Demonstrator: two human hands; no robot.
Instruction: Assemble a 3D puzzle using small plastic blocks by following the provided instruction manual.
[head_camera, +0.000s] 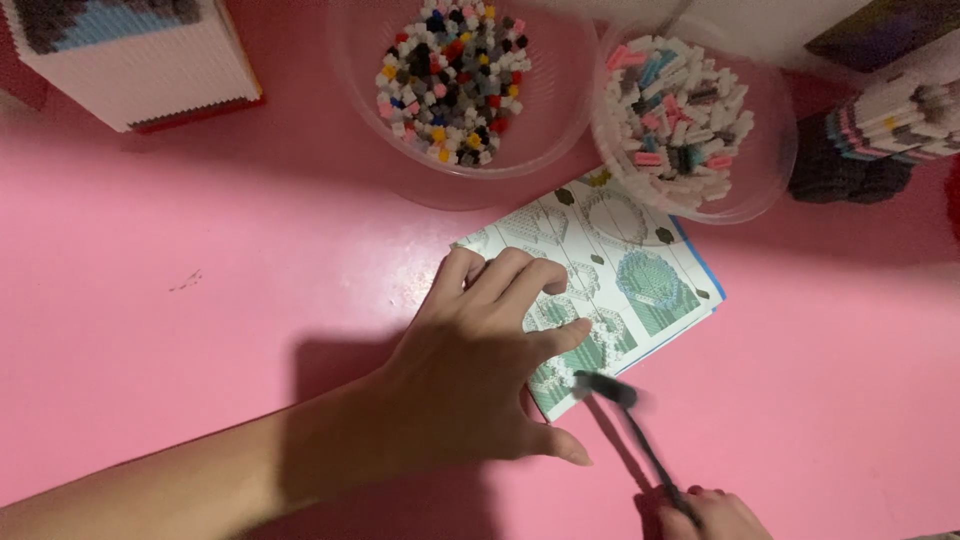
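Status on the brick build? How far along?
Done: a white block and a striped stack stand assembled. In hand: left hand flat on the instruction sheet, right hand holding a dark tool. Left: both bowls hold many loose bricks.

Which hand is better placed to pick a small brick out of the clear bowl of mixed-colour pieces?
Probably the left hand. It lies flat and empty on the printed instruction sheet, just below the clear plastic bowl of mixed-colour bricks. The right hand sits at the bottom edge, gripping a thin dark tool.
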